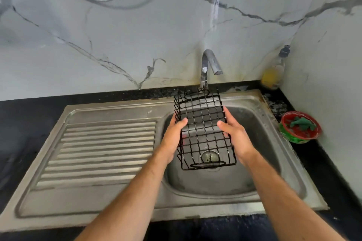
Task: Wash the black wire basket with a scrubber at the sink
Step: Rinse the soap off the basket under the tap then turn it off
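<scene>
The black wire basket (202,123) hangs lengthwise over the steel sink bowl (260,123), held in the air below the tap (210,64). My left hand (173,137) grips its left side with the thumb over the wires. My right hand (235,135) grips its right side the same way. A green scrubber (301,123) lies in a small red and green bowl (299,137) on the counter to the right of the sink. No water runs from the tap.
A ribbed steel draining board (101,152) fills the left part of the sink unit. A soap bottle with yellow liquid (274,72) stands in the back right corner. Black counter (29,123) surrounds the sink; marble-patterned walls rise behind and on the right.
</scene>
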Demonstrator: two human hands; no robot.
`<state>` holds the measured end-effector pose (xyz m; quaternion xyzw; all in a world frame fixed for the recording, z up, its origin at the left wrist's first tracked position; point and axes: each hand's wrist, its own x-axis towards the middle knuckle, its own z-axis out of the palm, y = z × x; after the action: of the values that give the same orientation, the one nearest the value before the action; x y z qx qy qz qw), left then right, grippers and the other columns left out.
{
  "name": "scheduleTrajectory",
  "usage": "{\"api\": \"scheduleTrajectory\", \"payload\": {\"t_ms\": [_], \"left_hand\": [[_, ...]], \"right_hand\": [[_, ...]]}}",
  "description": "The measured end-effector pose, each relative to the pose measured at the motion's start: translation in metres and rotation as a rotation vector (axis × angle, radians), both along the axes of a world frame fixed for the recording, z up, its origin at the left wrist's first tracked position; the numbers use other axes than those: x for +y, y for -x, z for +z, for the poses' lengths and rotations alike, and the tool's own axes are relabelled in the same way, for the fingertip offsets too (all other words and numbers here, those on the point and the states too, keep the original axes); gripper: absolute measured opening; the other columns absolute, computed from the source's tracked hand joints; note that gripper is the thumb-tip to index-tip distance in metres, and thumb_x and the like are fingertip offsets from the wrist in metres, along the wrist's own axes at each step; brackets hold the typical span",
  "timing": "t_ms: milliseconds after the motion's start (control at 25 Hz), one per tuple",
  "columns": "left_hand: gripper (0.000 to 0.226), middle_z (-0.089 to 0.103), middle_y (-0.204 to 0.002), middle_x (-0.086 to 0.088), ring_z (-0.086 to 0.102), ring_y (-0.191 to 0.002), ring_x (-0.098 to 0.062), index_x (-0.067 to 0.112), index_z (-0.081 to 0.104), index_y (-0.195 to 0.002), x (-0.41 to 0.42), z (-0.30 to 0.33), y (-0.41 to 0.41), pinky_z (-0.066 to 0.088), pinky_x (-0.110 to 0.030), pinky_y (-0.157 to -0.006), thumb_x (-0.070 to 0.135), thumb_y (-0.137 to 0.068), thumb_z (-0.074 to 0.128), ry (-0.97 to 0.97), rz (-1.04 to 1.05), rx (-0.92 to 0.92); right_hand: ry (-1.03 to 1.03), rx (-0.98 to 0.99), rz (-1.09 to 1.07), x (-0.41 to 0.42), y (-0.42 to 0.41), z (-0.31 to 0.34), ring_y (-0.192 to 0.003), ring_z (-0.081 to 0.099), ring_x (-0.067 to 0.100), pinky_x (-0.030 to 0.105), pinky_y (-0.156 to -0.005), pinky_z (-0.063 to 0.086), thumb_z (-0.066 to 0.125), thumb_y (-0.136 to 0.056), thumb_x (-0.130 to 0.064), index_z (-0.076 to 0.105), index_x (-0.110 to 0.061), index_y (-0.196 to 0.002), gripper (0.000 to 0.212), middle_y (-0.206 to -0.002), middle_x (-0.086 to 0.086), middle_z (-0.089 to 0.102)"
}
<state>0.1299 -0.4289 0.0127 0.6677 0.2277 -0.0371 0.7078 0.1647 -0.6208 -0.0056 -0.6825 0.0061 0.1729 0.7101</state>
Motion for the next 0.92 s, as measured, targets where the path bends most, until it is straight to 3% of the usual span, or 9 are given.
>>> {"api": "scheduleTrajectory", "payload": {"t_ms": [120, 200, 280, 360, 440, 560, 680, 800, 920], "left_hand": [[0.042, 0.059, -0.116, 0.025, 0.058, -0.099, 0.014, 0.035, 0.052, -0.13, -0.009, 0.0, 0.016, 0.044, -0.014, -0.092, 0.004, -0.103, 0.046, 0.064, 0.061, -0.085], [0.052, 0.06, -0.115, 0.025, 0.06, -0.092, 0.022, 0.035, 0.051, -0.13, -0.006, -0.006, 0.022, 0.046, -0.006, -0.079, -0.005, -0.098, 0.045, 0.082, 0.061, -0.096], [0.073, 0.057, -0.13, 0.021, 0.057, -0.11, 0.014, 0.033, 0.042, -0.149, 0.001, -0.013, 0.024, 0.045, -0.017, -0.097, 0.001, -0.084, 0.054, 0.046, -0.003, -0.049], [0.093, 0.049, -0.149, 0.015, 0.048, -0.134, -0.005, 0.037, 0.032, -0.156, 0.003, -0.013, 0.031, 0.033, -0.039, -0.118, 0.007, -0.071, 0.055, -0.006, -0.062, 0.02], [0.094, 0.039, -0.159, 0.012, 0.037, -0.144, -0.014, 0.042, 0.03, -0.157, 0.004, -0.014, 0.037, 0.025, -0.049, -0.124, 0.006, -0.074, 0.055, -0.038, -0.076, 0.055], [0.09, 0.034, -0.162, 0.01, 0.038, -0.143, -0.013, 0.043, 0.025, -0.158, 0.017, -0.009, 0.041, 0.03, -0.046, -0.122, -0.001, -0.085, 0.054, -0.065, -0.072, 0.061], [0.089, 0.029, -0.16, 0.016, 0.035, -0.139, -0.004, 0.038, 0.019, -0.161, 0.05, -0.001, 0.046, 0.028, -0.025, -0.114, -0.008, -0.092, 0.05, -0.107, -0.114, 0.055], [0.089, 0.015, -0.167, 0.01, 0.018, -0.151, -0.011, 0.035, 0.015, -0.162, 0.103, 0.009, 0.043, 0.019, -0.033, -0.12, -0.01, -0.093, 0.047, -0.146, -0.183, 0.04], [0.09, 0.012, -0.17, 0.001, 0.016, -0.154, -0.018, 0.034, 0.014, -0.163, 0.153, 0.014, 0.048, 0.017, -0.036, -0.122, -0.014, -0.092, 0.043, -0.202, -0.207, 0.029]], "right_hand": [[-0.044, 0.034, -0.048, 0.004, 0.008, -0.009, -0.152, 0.015, 0.012, 0.046, -0.121, 0.007, 0.061, -0.094, -0.031, 0.032, -0.048, -0.151, 0.066, -0.162, -0.012, 0.026], [-0.087, 0.052, -0.038, 0.005, 0.013, -0.012, -0.151, 0.017, 0.013, 0.043, -0.121, 0.007, 0.059, -0.095, -0.03, 0.03, -0.04, -0.154, 0.066, -0.16, -0.011, 0.028], [-0.114, 0.084, -0.042, 0.006, 0.017, -0.018, -0.15, 0.023, 0.015, 0.042, -0.12, 0.01, 0.062, -0.088, -0.038, 0.029, -0.038, -0.155, 0.074, -0.16, -0.01, 0.03], [-0.107, 0.096, -0.053, 0.006, 0.023, -0.026, -0.148, 0.025, 0.015, 0.042, -0.121, 0.011, 0.061, -0.091, -0.037, 0.029, -0.041, -0.154, 0.071, -0.159, -0.011, 0.031], [-0.092, 0.078, -0.056, 0.008, 0.031, -0.032, -0.146, 0.027, 0.012, 0.043, -0.123, 0.012, 0.058, -0.095, -0.036, 0.028, -0.044, -0.154, 0.067, -0.158, -0.014, 0.032], [-0.121, 0.079, -0.028, 0.025, 0.039, -0.033, -0.147, 0.026, 0.011, 0.042, -0.123, 0.013, 0.058, -0.095, -0.035, 0.028, -0.039, -0.155, 0.068, -0.158, -0.015, 0.033], [-0.077, 0.023, -0.017, 0.058, 0.042, -0.026, -0.145, 0.031, 0.007, 0.043, -0.123, 0.017, 0.071, -0.078, -0.043, 0.031, -0.042, -0.154, 0.086, -0.155, -0.02, 0.038], [-0.051, 0.007, -0.063, 0.109, 0.047, -0.018, -0.137, 0.031, 0.003, 0.04, -0.121, 0.019, 0.076, -0.082, -0.029, 0.03, -0.041, -0.154, 0.086, -0.149, -0.025, 0.037], [-0.069, 0.003, -0.044, 0.159, 0.053, -0.013, -0.131, 0.04, 0.005, 0.034, -0.115, 0.024, 0.07, -0.088, -0.02, 0.032, -0.039, -0.153, 0.077, -0.135, -0.027, 0.05]]}}
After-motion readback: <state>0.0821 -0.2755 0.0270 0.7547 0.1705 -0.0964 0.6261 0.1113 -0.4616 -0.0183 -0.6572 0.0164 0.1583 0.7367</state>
